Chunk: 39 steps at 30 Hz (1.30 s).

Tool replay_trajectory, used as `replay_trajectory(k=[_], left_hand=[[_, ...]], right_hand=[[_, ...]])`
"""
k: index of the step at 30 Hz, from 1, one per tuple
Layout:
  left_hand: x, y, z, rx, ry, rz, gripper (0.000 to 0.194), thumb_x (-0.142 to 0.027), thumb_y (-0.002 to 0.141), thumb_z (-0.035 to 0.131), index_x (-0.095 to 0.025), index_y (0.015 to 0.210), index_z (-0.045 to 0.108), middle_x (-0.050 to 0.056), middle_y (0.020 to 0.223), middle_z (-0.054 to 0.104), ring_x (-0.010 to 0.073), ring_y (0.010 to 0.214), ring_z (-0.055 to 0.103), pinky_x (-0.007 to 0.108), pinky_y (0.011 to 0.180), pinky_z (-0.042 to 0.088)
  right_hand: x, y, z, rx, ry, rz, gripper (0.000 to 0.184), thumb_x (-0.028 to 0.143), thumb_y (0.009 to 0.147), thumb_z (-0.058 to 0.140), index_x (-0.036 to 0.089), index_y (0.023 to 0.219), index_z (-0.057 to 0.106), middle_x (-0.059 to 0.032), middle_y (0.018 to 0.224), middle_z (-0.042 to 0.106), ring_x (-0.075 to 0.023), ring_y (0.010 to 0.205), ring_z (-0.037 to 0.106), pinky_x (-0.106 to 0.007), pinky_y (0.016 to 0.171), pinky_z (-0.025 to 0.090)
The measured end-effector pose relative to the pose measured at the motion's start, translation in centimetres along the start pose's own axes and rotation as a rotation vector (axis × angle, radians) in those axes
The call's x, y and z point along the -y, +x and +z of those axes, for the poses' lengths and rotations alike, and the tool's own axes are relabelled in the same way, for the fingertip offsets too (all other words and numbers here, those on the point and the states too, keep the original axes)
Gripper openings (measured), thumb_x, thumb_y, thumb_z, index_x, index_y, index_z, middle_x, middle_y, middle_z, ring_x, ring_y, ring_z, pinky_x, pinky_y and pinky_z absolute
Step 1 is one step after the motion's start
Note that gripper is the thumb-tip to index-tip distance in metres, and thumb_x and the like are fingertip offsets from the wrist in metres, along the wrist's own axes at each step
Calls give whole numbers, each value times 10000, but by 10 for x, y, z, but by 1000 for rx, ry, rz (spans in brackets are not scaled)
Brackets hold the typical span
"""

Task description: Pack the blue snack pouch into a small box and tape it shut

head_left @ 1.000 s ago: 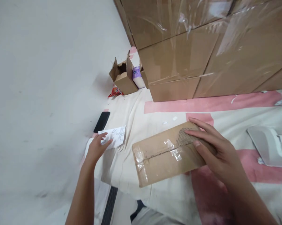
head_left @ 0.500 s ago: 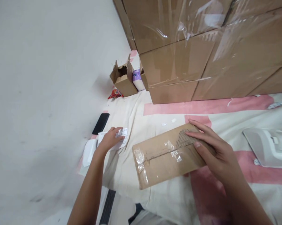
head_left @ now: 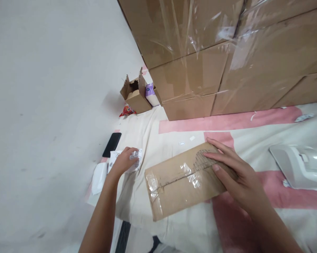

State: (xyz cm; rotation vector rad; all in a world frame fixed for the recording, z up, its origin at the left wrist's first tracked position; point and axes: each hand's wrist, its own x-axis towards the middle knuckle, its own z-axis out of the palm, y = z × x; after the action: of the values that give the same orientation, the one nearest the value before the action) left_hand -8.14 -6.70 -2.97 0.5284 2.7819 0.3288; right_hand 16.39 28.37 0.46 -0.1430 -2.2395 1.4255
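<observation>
Light: moderate, cool, diffuse.
Wall [head_left: 55,88]: pale grey, dimmer toward the bottom; soft shadow beside the open carton [head_left: 140,102].
Stacked cartons [head_left: 185,82]: white streaks of glare on clear film [head_left: 192,44].
Taped box [head_left: 174,196]: small glints on tape [head_left: 194,181].
Cloth [head_left: 253,137]: soft-edged shadow beside the left forearm [head_left: 103,214].
Printed sheet [head_left: 134,168]: marks slightly blurred.
Frame edges: wide-angle stretch.

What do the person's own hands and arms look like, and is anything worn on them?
The bare left hand and bare right hand wear no gloves, and no rings can be seen. Both slim forearms are also bare: no sleeve, watch or bracelet shows within the picture.
</observation>
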Motion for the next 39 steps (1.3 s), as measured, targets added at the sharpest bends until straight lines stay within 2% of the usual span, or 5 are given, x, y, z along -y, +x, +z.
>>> replay_trajectory(k=[5, 15, 20, 32, 39], left_hand=[[-3, 9, 7, -66, -70, -60, 397, -531, 816, 603, -267, 1102, 678, 54, 1080, 596, 248, 957, 642, 385, 900, 477], [-8, 33, 30, -73, -371, -92, 384, -480, 660, 637, -154, 858, 680, -3, 658, 590, 168, 636, 582, 281, 617, 451], [-15, 32, 25, -24, -340, -82, 264, -399, 685, 618, -164, 789, 678, 19, 682, 654, 176, 654, 618, 277, 627, 464], [-48, 10, 19, -96, 79, -184, 229, -318, 879, 573, -241, 1039, 718, 73, 1020, 756, 250, 974, 670, 314, 751, 427], [-42, 23, 14, -11, 108, -151, 144, -290, 858, 601, -243, 969, 680, 26, 964, 751, 189, 871, 689, 254, 698, 441]], right_hand=[[2, 1, -1, -2, 13, 1, 265, 282, 958, 582, 325, 1176, 727, -24, 1516, 519, -289, 1390, 489, -488, 1112, 467], [1, 2, 0, 4, 23, 3, 280, 273, 970, 553, 315, 1186, 726, -29, 1515, 516, -273, 1393, 487, -484, 1134, 450], [2, 1, -1, -2, 24, 3, 284, 279, 967, 551, 321, 1184, 729, -27, 1508, 526, -277, 1389, 493, -485, 1131, 454], [3, 0, 0, -8, 21, 17, 281, 287, 957, 559, 304, 1175, 735, -44, 1509, 527, -289, 1382, 497, -497, 1122, 455], [-1, 1, 3, -9, 58, 10, 286, 261, 940, 567, 283, 1169, 739, -72, 1511, 522, -291, 1387, 487, -495, 1126, 442]])
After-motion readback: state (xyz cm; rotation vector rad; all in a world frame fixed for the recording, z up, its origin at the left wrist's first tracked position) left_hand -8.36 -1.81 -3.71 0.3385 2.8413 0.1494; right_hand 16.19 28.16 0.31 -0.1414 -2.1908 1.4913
